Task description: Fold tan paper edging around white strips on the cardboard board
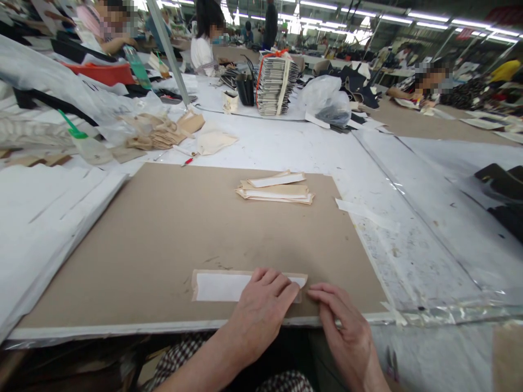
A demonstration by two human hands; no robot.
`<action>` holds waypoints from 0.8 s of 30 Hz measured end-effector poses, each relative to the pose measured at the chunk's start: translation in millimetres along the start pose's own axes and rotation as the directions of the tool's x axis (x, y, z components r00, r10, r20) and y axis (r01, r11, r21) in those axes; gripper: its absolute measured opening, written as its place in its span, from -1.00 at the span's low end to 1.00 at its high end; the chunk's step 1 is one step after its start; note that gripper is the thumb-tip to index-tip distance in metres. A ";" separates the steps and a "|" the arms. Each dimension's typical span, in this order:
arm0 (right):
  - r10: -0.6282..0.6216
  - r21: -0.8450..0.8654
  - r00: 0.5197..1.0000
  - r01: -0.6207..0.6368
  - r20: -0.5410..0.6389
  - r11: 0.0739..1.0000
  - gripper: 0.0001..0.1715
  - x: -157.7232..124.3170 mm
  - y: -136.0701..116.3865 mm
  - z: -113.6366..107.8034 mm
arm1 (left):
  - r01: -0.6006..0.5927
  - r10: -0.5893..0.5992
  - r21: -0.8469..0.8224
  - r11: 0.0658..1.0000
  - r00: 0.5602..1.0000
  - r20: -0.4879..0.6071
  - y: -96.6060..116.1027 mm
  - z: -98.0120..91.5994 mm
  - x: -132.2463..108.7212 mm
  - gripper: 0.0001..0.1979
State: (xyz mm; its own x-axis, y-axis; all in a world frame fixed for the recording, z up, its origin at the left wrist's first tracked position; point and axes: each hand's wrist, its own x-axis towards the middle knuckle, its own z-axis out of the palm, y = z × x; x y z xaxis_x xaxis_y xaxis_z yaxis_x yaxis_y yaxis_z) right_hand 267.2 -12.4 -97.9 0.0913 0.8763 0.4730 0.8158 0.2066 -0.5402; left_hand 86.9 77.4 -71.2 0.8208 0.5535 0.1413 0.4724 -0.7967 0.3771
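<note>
A flat beige strip [223,271] with a white backing piece [218,287] on it lies near the front edge of a brown board [163,234]. Over its right part, my left hand [267,302] presses with curled fingers at the strip's right end, where a corner looks turned up. The fingertips and part of the strip are hidden beneath that hand. Just right of the strip, my right hand [343,321] has its fingers stretched toward the strip's end, with nothing visible in them. Farther back on the board sits a loose pile of similar strips [278,191].
White sheets [53,212] are stacked at the left, beside a green-tipped squeeze bottle [87,141]. Behind the board lie a red pen [187,161], beige fabric pieces [159,130], a tied stack [275,84] and a plastic bag [327,98]. Other people work at far tables.
</note>
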 end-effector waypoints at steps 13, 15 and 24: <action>-0.126 -0.111 0.992 0.127 0.022 0.986 -0.60 10.3 19.0 9.8 | 0.010 -0.011 0.018 1.000 0.999 0.040 -3.3 8.0 7.1 -0.70; -0.136 -0.119 0.990 0.139 0.034 0.983 -0.59 10.9 20.6 9.5 | 0.010 -0.011 0.021 1.000 0.999 0.044 -3.7 8.5 7.3 -0.71; -0.163 -0.160 0.978 0.183 0.132 0.970 -0.56 17.6 25.6 4.3 | 0.013 -0.013 -0.009 1.000 0.999 0.035 -4.4 10.4 7.1 -0.72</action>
State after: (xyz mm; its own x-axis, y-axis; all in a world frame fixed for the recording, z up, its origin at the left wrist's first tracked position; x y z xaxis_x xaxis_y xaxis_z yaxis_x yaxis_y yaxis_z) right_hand 287.3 10.2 -106.4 -0.1193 0.8808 0.4583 0.8993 0.2915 -0.3261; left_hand 94.0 82.3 -81.3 0.8255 0.5547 0.1044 0.4799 -0.7871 0.3874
